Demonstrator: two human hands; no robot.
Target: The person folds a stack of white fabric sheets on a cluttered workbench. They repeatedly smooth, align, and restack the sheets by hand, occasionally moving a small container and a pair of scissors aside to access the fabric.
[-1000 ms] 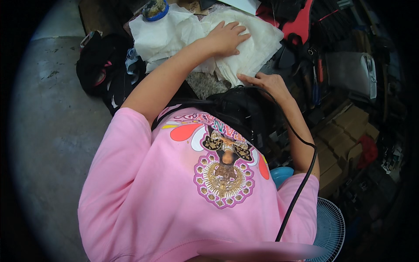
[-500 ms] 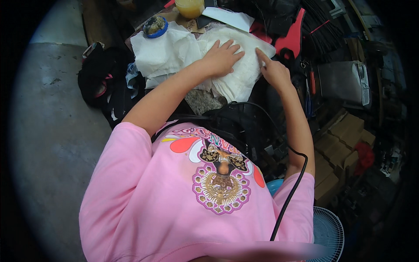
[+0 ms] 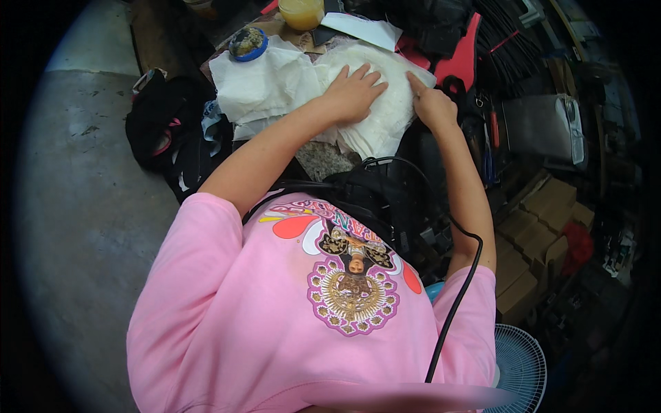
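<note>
A thin white sheet (image 3: pixel 375 131), wrinkled and rounded at its right side, lies over the work surface in front of me. My left hand (image 3: pixel 354 94) rests palm down on it with the fingers spread, holding nothing. At the sheet's right edge is my right hand (image 3: pixel 435 107); its index finger stretches forward onto the sheet, while the other fingers are folded and mostly hidden. I see nothing held in it. A second crumpled white sheet (image 3: pixel 258 82) adjoins on the left. Behind that stands a small blue-rimmed round container (image 3: pixel 249 44) with mottled contents.
Beyond the sheets are a tub of yellowish liquid (image 3: pixel 301 12) and a folded white paper (image 3: pixel 361 29). Red material (image 3: pixel 456 65) lies at far right. Dark cloth (image 3: pixel 155 120) hangs at left. Cardboard boxes (image 3: pixel 533 234) and a fan (image 3: pixel 521 368) stand on the right. A black cable (image 3: pixel 454 310) crosses my front.
My right index finger has shifted slightly and looks a little more bent. My left hand keeps its place on the sheet. The whole view has moved slightly.
</note>
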